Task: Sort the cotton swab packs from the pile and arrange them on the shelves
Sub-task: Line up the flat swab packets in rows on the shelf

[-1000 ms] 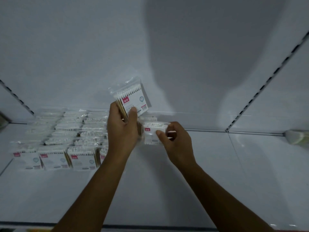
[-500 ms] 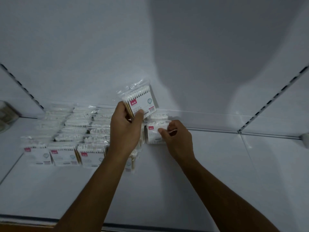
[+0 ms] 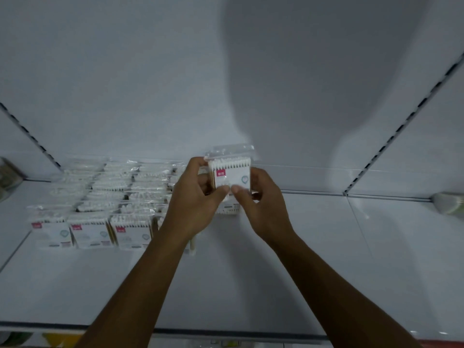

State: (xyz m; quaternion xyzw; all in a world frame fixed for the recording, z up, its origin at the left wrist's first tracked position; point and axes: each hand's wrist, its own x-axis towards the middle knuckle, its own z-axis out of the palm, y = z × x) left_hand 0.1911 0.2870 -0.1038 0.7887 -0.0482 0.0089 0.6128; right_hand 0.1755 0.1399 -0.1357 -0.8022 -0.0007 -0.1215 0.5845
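A clear cotton swab pack with a white card and a pink label is held upright above the white shelf. My left hand grips its left side and lower edge. My right hand pinches its right side and lower edge. Another pack lies on the shelf just below the hands, mostly hidden. Several rows of the same packs stand on the left part of the shelf, front ones showing their pink labels.
The shelf's white back wall rises behind, with slotted uprights at left and right. Blurred items sit at the far left edge and far right edge. The shelf's front edge runs along the bottom.
My right hand left the pack it set on the shelf and came up to the pack in my left hand. Both hands now hold that pack, shifted right.
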